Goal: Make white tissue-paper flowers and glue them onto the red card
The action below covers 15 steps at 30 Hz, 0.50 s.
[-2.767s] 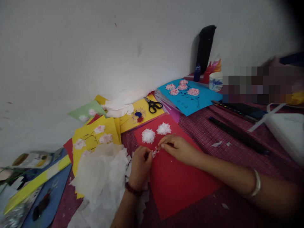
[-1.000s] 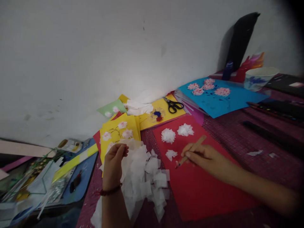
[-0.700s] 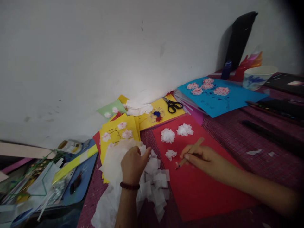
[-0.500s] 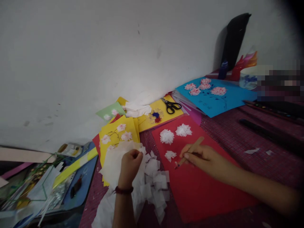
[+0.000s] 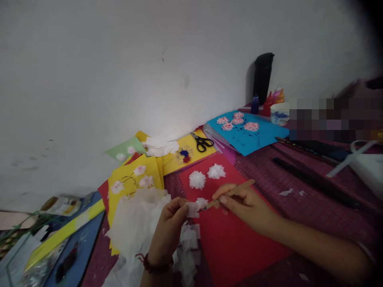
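My left hand [image 5: 172, 223] pinches a small square of white tissue paper [image 5: 193, 209] near the left edge of the red sheet [image 5: 233, 239]. Over that sheet, my right hand [image 5: 239, 201] grips a wooden stick [image 5: 243, 186], its tip beside the tissue square. White tissue flowers [image 5: 197, 180] sit on the upper part of the red sheet, with a smaller one [image 5: 202, 202] just behind the stick tip. Loose tissue squares [image 5: 189, 243] lie below my left hand, partly hidden by it, next to a large white tissue pile [image 5: 134, 223].
Black scissors [image 5: 202, 142] rest on yellow paper by the wall. A blue sheet with pink flowers [image 5: 260, 135], a white bowl [image 5: 279, 113] and paint bottles [image 5: 255, 105] are at the back right. On the left is a blue board [image 5: 86, 239].
My left hand has moved right to the red sheet and now shows a tissue square between its fingers. The stick tip has come beside that square. The camera view has shifted.
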### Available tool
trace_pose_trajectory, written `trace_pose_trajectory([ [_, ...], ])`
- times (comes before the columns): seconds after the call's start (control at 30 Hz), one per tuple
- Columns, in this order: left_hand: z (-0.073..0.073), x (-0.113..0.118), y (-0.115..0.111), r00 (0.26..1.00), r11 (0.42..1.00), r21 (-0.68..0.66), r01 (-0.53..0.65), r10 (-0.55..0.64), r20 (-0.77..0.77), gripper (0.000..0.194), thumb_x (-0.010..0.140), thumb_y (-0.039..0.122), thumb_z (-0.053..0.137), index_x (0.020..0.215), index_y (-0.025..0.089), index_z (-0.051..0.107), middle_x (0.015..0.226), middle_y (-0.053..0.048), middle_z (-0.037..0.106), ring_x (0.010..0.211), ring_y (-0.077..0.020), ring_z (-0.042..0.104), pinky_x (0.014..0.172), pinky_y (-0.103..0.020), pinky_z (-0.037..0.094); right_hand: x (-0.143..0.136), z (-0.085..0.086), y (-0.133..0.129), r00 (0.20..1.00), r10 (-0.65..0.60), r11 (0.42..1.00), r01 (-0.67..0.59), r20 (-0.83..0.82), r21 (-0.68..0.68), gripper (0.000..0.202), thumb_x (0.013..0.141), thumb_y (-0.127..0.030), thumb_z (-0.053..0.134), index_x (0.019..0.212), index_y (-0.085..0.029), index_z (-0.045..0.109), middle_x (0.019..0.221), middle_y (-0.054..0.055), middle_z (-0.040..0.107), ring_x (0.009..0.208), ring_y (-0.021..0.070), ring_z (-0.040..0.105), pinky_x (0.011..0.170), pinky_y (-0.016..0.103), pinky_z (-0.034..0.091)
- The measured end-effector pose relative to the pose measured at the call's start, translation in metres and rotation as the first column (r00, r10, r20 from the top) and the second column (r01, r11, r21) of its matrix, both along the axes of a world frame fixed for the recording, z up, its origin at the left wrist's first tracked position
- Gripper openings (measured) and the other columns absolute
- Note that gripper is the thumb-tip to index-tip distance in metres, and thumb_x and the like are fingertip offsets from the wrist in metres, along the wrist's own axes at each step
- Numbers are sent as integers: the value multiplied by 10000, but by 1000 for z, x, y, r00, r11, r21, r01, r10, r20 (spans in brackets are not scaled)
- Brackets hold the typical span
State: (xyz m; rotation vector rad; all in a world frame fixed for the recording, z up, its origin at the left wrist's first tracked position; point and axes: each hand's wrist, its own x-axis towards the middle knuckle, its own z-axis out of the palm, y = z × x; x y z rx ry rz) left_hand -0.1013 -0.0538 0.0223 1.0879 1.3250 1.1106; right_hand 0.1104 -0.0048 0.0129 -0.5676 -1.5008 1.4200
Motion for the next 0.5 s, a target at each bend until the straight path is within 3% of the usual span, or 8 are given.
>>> trace_pose_trajectory([
  [0.33,2,11,-3,998,1000,-19,-17,16,-57,180,801,266,616,667,161,559,626,41,499,577,-82,400,551,-190,344,-4,-3,0,1000,0,1000,-1,31,13,187,877,-201,502,817,-189,679,789,28,649,604,102,540,532,218,434],
  [0.5,7,15,-4,977,994,-45,-105,111,181,96,831,276,563,881,205,604,712,23,569,628,-116,522,593,-237,447,-3,-4,-1,999,-22,999,24,42,-26,176,885,-258,514,831,-205,672,802,27,650,590,110,540,545,243,450],
])
